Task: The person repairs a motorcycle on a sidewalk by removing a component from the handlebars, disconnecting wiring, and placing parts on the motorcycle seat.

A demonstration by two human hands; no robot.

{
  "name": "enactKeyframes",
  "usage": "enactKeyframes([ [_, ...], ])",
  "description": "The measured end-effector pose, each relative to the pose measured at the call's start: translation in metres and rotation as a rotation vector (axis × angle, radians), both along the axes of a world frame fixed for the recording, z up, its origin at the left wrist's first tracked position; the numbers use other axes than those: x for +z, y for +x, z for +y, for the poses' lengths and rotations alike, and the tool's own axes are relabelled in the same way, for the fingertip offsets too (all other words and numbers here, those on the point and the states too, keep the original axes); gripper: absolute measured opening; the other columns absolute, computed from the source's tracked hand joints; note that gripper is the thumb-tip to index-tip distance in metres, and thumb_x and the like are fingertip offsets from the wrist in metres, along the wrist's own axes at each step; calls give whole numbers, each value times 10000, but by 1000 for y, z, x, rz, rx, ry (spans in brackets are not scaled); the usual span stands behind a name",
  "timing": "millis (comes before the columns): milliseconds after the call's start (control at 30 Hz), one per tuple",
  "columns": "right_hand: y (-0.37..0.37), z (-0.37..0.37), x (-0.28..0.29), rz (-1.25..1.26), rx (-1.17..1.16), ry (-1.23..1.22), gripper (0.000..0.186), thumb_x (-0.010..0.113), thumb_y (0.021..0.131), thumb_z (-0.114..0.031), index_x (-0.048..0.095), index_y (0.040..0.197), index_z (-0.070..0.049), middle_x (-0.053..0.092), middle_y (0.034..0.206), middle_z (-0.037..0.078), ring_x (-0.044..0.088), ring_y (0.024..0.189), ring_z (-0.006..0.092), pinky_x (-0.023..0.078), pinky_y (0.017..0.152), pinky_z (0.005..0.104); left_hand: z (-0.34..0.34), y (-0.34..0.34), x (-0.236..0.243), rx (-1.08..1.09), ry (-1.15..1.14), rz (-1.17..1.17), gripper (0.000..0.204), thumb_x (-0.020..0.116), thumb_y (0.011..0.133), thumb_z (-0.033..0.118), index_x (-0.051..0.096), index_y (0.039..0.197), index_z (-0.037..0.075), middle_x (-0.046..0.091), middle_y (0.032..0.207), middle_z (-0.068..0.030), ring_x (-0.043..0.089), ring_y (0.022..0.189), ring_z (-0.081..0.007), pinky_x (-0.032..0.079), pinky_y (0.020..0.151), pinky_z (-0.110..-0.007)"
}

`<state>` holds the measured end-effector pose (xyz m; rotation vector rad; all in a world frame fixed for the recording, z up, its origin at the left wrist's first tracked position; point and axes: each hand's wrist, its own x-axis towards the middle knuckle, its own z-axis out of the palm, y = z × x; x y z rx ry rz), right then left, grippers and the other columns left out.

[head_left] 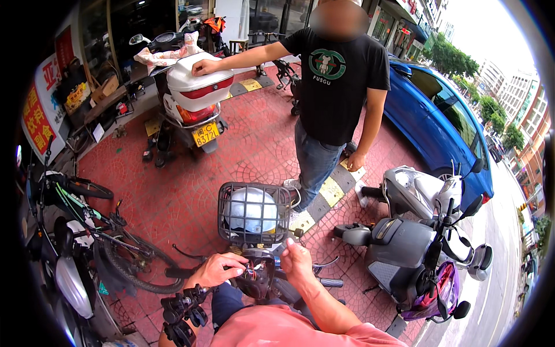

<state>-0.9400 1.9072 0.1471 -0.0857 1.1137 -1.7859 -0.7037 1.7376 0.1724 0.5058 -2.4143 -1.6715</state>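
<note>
An opened dark housing [254,280] with loose coloured wires sits at the middle of the handlebar in front of me. My left hand [221,269] lies at its left side, fingers stretched toward the wires. On the right, my right hand [297,265] is raised just above the bar with its fingers curled closed; whatever it may hold is hidden. Beyond the housing, a black wire basket [221,209] contains a pale blue-white helmet [252,209]. The right handlebar grip [330,283] shows below my right hand. Black clamp-like parts [184,312] appear by my left forearm.
A person [338,75] stands ahead, one hand on the white top box [199,81] of a parked scooter. Bicycles [136,260] stand at left. Grey scooters [402,240] and a blue car [439,121] occupy the right. A black-and-yellow ramp strip [332,191] crosses the red paving.
</note>
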Motion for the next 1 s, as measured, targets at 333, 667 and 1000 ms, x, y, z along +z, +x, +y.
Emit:
enactKeyframes([
  [333, -3, -45, 59, 319, 675, 47, 754, 630, 1110, -363, 329, 1672, 39, 526, 658, -5, 362, 497, 61, 247, 450, 259, 1, -2, 3, -30, -33, 9, 227, 740, 982, 168, 818, 1114, 1, 762, 1306, -156, 743, 1112, -274, 582, 961, -376],
  [667, 6, -40, 43, 359, 754, 57, 586, 665, 1100, -403, 587, 1505, 14, 589, 702, -17, 454, 549, 37, 284, 475, 226, 2, 2, 3, -10, 8, -2, 240, 750, 985, 192, 820, 1122, 8, 764, 1308, -161, 739, 1164, -291, 574, 995, -385],
  [1000, 2, -7, 29, 378, 651, 156, 406, 681, 1095, -363, 715, 1340, -40, 620, 778, -25, 481, 622, 40, 362, 556, 207, -2, 5, -5, -41, -1, 46, 263, 737, 993, 222, 822, 1141, 22, 757, 1335, -175, 738, 1185, -317, 574, 1005, -390],
])
